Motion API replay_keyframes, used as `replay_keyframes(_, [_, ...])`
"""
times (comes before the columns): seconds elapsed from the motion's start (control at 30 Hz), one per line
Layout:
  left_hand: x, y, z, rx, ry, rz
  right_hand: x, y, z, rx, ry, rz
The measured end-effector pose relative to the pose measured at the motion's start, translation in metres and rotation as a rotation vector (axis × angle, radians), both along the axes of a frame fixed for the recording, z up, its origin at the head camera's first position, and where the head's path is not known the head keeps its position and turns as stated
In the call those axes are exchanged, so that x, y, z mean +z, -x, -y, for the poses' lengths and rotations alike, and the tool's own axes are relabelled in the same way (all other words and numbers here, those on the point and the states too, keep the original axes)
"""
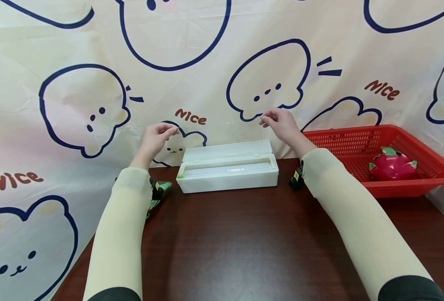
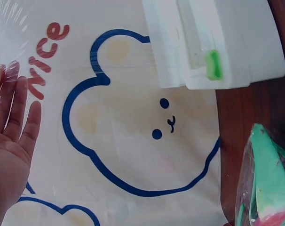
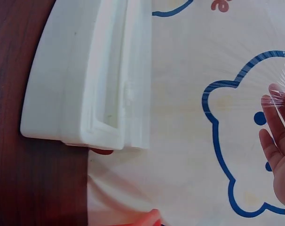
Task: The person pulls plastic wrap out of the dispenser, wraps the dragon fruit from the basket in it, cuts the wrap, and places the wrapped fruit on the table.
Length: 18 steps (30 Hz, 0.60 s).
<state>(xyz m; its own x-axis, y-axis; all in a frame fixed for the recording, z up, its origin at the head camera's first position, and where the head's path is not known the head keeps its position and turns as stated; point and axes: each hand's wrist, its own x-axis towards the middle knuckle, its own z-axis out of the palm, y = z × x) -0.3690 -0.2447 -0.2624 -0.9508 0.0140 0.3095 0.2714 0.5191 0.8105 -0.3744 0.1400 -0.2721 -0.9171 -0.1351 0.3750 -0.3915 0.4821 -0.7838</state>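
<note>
A sheet of cling film [image 3: 274,94], nearly invisible, is stretched between my two raised hands. My left hand [image 1: 157,137] pinches one end between thumb and fingertips; creases fan out from there in the left wrist view. The other end is pinched by my right hand [image 1: 281,125], its remaining fingers loosely bent. Below and between them, a white cling film dispenser [image 1: 229,180] stands on the table with its lid [image 1: 227,151] raised. A green slider [image 2: 213,65] sits at the dispenser's left end. How far down the film reaches is hard to see.
A red basket [image 1: 413,188] at the right holds a pink dragon fruit [image 1: 392,165] with green tips. Left of the dispenser, partly behind my left wrist, lies a green and pink item in clear plastic [image 2: 269,188]. A printed cloth hangs behind the brown table [image 1: 237,242].
</note>
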Motion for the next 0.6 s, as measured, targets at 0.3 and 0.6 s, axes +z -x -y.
replay_keyframes(0.3, [0.009, -0.004, 0.0, 0.021, -0.064, -0.036, 0.018, -0.003, 0.0, 0.026, -0.028, -0.05])
replay_keyframes(0.6, [0.025, -0.008, 0.0, 0.008, -0.041, -0.079, 0.033, -0.004, -0.003, 0.024, -0.025, -0.082])
